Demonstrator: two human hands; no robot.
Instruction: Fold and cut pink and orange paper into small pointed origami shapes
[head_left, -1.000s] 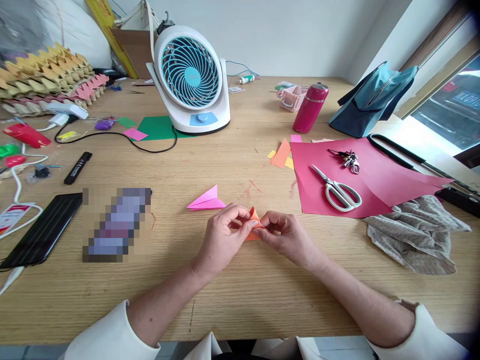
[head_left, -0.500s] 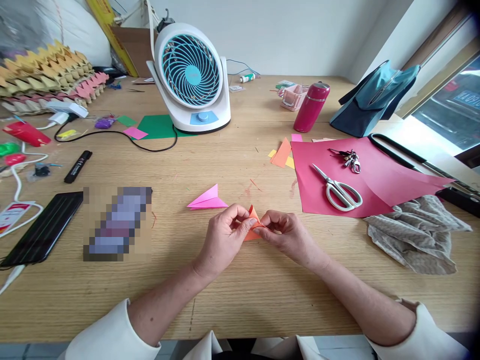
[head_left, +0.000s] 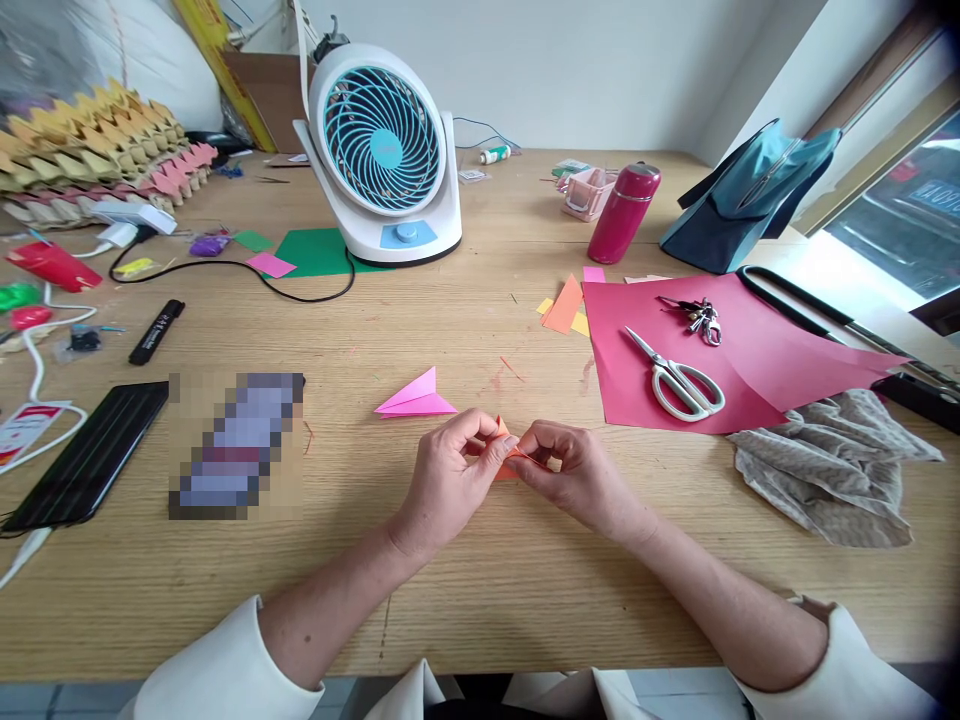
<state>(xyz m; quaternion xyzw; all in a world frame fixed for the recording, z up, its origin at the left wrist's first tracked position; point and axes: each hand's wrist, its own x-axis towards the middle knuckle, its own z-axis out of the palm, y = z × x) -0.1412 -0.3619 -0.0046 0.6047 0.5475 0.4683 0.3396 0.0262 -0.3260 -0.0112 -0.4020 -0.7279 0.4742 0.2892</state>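
A small piece of orange paper (head_left: 507, 472), partly folded, is pinched between both hands just above the table. My left hand (head_left: 459, 475) grips its left side between thumb and forefinger, with an upright orange tip showing behind the fingers. From the right, my right hand (head_left: 577, 475) pinches the other side, fingers curled. Much of the paper is hidden by the fingers. Just beyond my left hand lies a folded pink paper plane (head_left: 417, 396), its point to the left.
A white fan (head_left: 386, 150) stands at the back. Rightward are scissors (head_left: 679, 380) and keys (head_left: 703, 322) on red paper (head_left: 622, 390), a crumpled cloth (head_left: 832, 470) and a magenta bottle (head_left: 625, 212). Leftward lie a black tablet-like device (head_left: 90, 455), a blurred-out phone (head_left: 240, 445) and a marker (head_left: 156, 332).
Both hands stay at nearly the same spot. The fingers have drawn slightly closer over the orange paper, and less of it shows now.
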